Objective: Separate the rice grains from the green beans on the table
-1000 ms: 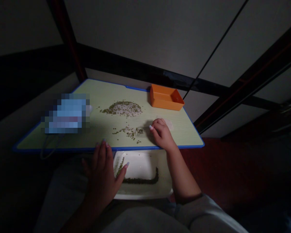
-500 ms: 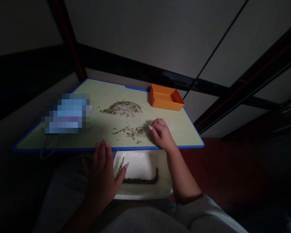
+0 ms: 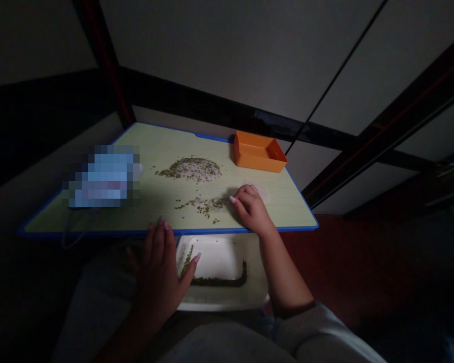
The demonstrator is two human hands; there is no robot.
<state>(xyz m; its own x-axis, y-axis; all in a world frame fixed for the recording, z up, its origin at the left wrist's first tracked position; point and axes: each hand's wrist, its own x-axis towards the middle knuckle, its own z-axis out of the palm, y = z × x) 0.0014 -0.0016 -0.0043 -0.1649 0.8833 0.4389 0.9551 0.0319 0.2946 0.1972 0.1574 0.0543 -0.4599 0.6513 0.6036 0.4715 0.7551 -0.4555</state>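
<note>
My right hand point(image 3: 250, 206) is closed near the table's front edge, thumb against the bent fingers. A thin, faint utensil point(image 3: 224, 200) seems to stick out leftward from the fingertips; its kind is too blurred to tell. It points into a small scatter of green beans and white grains point(image 3: 202, 205). Behind lies a larger mixed pile of green beans and white grains point(image 3: 192, 169). Beyond my right hand is a patch of white grains point(image 3: 263, 193). My left hand point(image 3: 162, 262) is open, its fingertips at the table edge, its thumb over a white tray point(image 3: 219, 306).
The light table point(image 3: 147, 143) has a blue rim. At its back right stands an orange box point(image 3: 259, 160). A blurred-out bluish object point(image 3: 106, 176) lies on the left, with a cord hanging below it. Green beans point(image 3: 223, 282) line the tray below the front edge.
My right hand has shifted very slightly left, still closed. My left hand and the piles look unchanged.
</note>
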